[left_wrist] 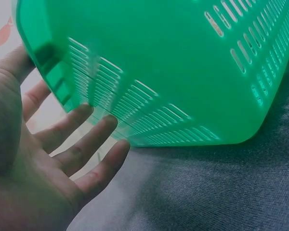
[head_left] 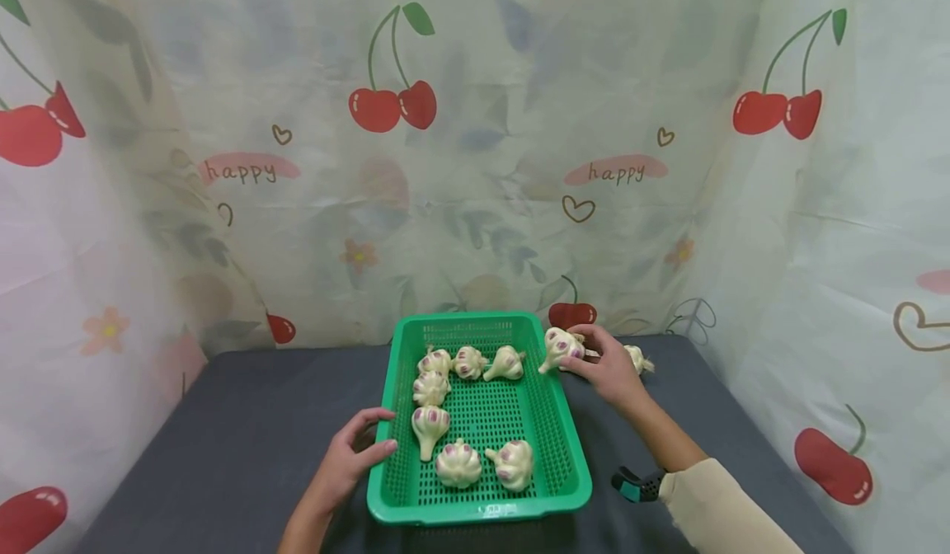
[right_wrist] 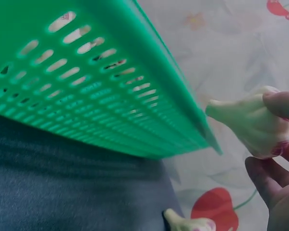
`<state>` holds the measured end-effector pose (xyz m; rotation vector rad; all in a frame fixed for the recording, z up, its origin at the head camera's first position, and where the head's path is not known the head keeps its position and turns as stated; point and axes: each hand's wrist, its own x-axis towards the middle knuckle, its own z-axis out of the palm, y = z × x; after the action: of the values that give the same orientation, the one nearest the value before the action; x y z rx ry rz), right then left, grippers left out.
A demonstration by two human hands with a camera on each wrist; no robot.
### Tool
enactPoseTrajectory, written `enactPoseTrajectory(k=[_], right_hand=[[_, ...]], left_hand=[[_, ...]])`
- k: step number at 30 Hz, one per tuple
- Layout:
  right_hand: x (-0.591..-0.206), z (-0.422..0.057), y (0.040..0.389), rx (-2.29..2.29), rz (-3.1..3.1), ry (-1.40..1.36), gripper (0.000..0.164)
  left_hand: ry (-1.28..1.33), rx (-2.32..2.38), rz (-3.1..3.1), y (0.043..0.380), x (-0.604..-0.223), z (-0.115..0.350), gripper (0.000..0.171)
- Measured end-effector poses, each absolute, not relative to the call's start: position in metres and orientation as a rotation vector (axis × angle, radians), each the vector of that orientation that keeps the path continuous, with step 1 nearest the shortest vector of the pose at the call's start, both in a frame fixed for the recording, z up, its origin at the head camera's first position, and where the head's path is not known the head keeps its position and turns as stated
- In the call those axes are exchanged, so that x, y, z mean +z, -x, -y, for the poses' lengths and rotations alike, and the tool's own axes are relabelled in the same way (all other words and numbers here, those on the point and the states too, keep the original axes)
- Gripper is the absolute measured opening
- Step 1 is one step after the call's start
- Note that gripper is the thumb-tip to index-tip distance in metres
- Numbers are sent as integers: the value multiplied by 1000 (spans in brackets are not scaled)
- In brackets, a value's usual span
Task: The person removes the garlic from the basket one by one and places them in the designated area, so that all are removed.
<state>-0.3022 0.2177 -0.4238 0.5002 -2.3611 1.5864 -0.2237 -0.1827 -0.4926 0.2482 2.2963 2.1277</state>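
Observation:
My right hand (head_left: pixel 609 368) pinches a garlic bulb (head_left: pixel 562 348) between thumb and fingers, just over the right rim of a green plastic basket (head_left: pixel 567 455). In the right wrist view, the stem of this garlic bulb (right_wrist: pixel 250 120) points toward the basket's edge. Several more garlic bulbs (head_left: pixel 458 464) lie inside the basket, along its far, left and near sides. My left hand (head_left: pixel 349 455) touches the basket's left side, its fingers spread and loosely bent. The left wrist view has those fingers (left_wrist: pixel 86 149) against the slotted outer wall.
Another garlic bulb (head_left: pixel 638 359) lies on the dark table (head_left: pixel 282 422), partly hidden behind my right hand. A dark band with a teal part (head_left: pixel 637 485) is at my right wrist. Printed curtains (head_left: pixel 475 166) hang behind the table and at both sides.

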Motion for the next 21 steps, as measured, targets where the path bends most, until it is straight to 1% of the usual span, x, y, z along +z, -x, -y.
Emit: enactPoseTrajectory(k=[5, 12, 21], right_hand=[[-430, -227, 300, 1610, 2329, -375, 51], [-445, -237, 302, 1663, 2265, -203, 50], [-472, -248, 303, 1505, 2308, 24, 47]], left_hand=[[-240, 2121, -2311, 224, -493, 183, 39], [-245, 2137, -2312, 224, -493, 182, 38], [-245, 2138, -2301, 224, -492, 182, 38]])
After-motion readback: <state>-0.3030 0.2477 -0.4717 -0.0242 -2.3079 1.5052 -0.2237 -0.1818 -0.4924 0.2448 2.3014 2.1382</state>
